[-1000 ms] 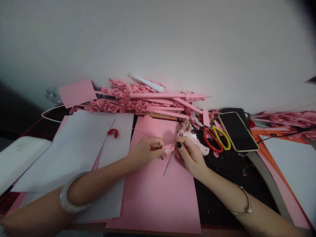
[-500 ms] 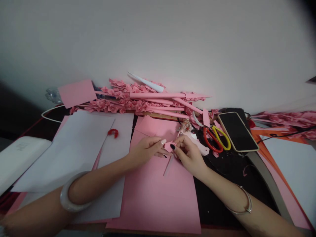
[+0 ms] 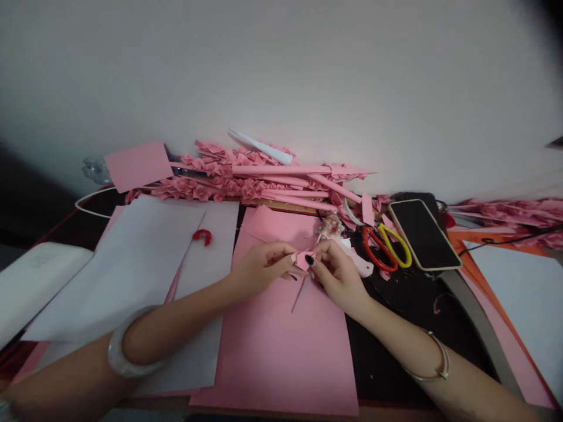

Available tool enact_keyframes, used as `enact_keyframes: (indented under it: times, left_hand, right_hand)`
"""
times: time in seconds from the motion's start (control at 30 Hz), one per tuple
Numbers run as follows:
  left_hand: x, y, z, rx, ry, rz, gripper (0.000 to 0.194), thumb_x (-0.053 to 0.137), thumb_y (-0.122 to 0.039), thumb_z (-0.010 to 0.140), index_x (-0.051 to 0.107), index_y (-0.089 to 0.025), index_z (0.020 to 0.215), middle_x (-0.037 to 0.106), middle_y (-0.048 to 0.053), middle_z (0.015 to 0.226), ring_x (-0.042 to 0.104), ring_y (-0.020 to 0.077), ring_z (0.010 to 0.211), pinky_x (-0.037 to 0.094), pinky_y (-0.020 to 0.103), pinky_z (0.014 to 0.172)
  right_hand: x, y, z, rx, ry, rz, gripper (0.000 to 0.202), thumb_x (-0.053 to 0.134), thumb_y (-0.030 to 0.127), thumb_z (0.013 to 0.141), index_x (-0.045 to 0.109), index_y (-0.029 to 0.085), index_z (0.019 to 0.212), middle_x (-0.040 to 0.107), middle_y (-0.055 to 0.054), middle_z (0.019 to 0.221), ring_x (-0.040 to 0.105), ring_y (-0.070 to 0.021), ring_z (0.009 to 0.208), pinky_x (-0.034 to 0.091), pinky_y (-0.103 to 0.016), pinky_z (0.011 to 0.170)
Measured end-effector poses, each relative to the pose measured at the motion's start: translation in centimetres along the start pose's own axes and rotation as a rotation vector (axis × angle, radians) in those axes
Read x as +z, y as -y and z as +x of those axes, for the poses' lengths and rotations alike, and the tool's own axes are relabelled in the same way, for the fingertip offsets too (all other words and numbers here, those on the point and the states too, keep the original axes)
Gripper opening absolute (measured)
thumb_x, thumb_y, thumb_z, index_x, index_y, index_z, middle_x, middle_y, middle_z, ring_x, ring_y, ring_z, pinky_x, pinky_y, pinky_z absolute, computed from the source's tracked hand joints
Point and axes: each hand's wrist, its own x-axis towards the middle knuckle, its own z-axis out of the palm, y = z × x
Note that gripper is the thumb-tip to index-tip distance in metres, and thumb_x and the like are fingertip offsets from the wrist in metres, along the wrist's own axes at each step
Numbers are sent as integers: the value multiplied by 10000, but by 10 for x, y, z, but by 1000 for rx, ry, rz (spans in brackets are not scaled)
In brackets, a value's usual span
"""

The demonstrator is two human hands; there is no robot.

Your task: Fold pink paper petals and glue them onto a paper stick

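A small folded pink paper piece [image 3: 302, 261] is pinched between both hands above a large pink sheet [image 3: 285, 357]. My left hand [image 3: 264, 266] holds its left side with thumb and fingers. My right hand [image 3: 338, 272] grips its right side, the dark-nailed thumb lying on the front. Below the piece a thin strip or stick [image 3: 298, 294] slants down toward the sheet; its upper end is hidden by the fingers. White sheets [image 3: 132, 264] lie to the left, with a red curved object [image 3: 202, 236] on them.
Pink paper flowers [image 3: 211, 187] and rolled pink tubes [image 3: 281, 170] lie along the wall. Right of my hands are red-handled scissors [image 3: 373, 249], a yellow handle [image 3: 402, 249] and a phone [image 3: 425, 234]. A white box-like object [image 3: 44, 272] sits far left; orange and white sheets [image 3: 523, 293] far right.
The fingers of my left hand have shifted slightly at the folded piece, and more of its pink face shows. Both hands stay in nearly the same place.
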Motion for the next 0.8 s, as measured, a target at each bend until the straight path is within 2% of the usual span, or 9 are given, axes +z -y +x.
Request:
enact_keyframes:
  times: [0.23,0.43,0.67,0.8]
  left_hand:
    - [0,4,2,0,18,-18,130,527,-229,836,601,-133,880,660,37,847,679,149,816,533,239,705]
    - [0,5,2,34,70,-4,119,536,-216,825,578,-139,905,656,31,804,669,145,751,530,272,701]
    - [-2,0,-2,42,153,146,102,403,-122,846,489,-171,871,583,-32,629,634,124,611,482,256,622]
    - [-2,0,-3,52,197,149,90,364,-231,905,442,-187,893,578,-30,631,614,130,615,463,258,608]
  right_hand:
    - [0,-1,0,-15,-13,-32,58,474,204,889,439,202,843,438,54,596,420,-102,505,329,-226,484]
    - [0,0,0,-23,-16,-71,71,476,214,887,434,200,831,454,52,594,410,-99,495,321,-226,483]
    - [-2,9,1,-74,111,-301,224,426,239,904,378,203,688,382,55,552,351,-102,491,289,-235,489]
    - [-3,11,1,-112,154,-326,241,384,240,923,374,204,685,355,64,521,332,-101,465,274,-234,479]
